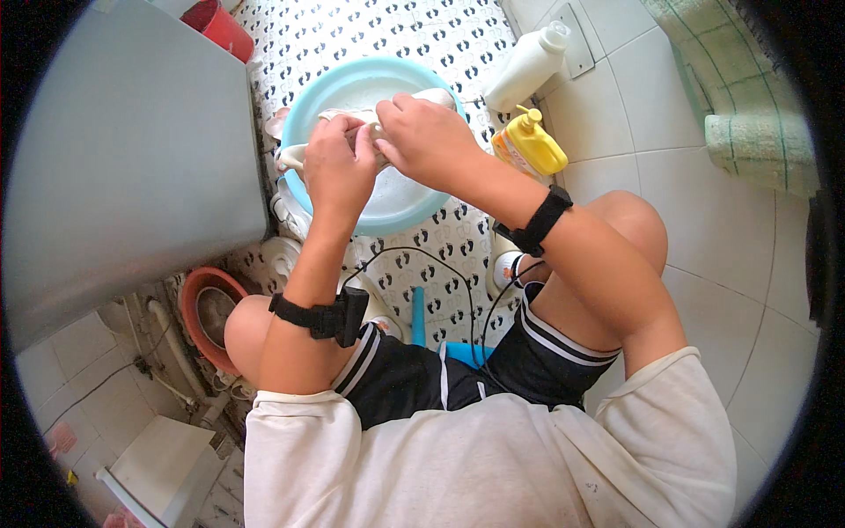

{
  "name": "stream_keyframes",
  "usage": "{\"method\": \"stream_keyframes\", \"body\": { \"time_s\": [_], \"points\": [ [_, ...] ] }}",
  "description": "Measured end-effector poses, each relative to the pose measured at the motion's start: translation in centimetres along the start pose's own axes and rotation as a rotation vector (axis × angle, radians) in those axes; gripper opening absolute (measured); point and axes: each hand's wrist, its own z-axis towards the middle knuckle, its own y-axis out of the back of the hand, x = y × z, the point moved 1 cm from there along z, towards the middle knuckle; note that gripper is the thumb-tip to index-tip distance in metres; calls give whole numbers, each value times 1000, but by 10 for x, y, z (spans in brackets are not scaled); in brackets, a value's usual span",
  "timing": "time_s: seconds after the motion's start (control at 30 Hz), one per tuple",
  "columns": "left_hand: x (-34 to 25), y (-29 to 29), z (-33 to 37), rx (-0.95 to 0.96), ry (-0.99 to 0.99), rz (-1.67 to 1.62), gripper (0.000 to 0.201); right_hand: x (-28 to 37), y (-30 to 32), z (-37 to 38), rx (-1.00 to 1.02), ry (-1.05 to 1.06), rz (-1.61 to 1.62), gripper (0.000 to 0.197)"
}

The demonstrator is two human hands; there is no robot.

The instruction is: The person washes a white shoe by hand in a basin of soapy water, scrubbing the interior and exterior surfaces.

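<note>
Over a light blue basin (308, 88) on the floor, both my hands grip a long white cloth-like item (433, 97). Its exact kind is unclear, as my fingers cover its middle. My left hand (339, 163) pinches it from the left side, thumb up near the centre. Close beside it, my right hand (427, 136) has its fingers curled over the same piece, the fingertips almost meeting those of the left. One end of the item sticks out past the right knuckles; the other reaches the basin's left rim. Pale, whitish water shows in the basin below.
Right of the basin stand a white bottle (530, 66) and a yellow pump bottle (532, 145), by the tiled wall. A large grey panel (132, 167) fills the left. A red bucket (220, 31) and a reddish basin (191, 299) sit near it. Black cables (466, 282) hang between my arms.
</note>
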Motion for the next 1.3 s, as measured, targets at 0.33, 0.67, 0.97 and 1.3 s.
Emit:
{"method": "stream_keyframes", "body": {
  "time_s": [0.33, 0.67, 0.97, 1.3],
  "points": [
    [8, -2, 3, -28, 50, 84, 17, 6, -2, 1, 0, 64, 7, 19],
    [17, 14, 4, -77, -31, 37, 11, -18, 15, -2, 78, -140, -28, 26],
    [18, 15, -1, -67, -83, 18, 8, -35, 16, 24, 115, -194, 171, 30],
    [0, 0, -6, -9, -146, -58, 6, -45, -14, 47, -66, -143, 185, 27]
  ]
}}
